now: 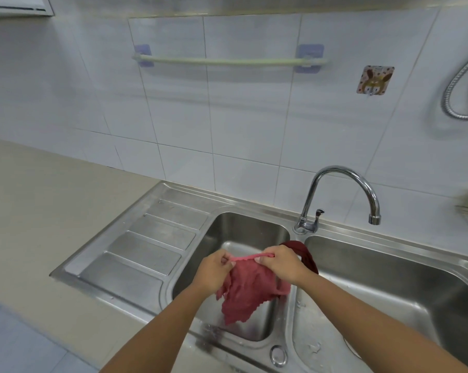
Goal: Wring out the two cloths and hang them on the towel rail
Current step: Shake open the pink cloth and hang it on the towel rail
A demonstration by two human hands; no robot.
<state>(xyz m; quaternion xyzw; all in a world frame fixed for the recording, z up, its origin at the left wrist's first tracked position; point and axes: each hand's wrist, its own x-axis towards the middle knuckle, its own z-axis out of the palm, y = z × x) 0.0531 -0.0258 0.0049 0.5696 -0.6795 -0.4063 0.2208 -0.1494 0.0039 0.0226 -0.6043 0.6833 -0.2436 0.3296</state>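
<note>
Pinching the pink cloth taut, both hands' grips — left, right — hold its edge (damp, perhaps).

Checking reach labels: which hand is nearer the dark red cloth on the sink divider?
Right. The right hand overlaps the dark red cloth lying just behind it; the left hand is farther left, over the left basin.

Both bare forearms reach forward and converge — the left hand and the right hand sit close together, knuckles up, fingers curled and pinching shut — thumbs turned inward toward each other, wrists roughly level.
</note>
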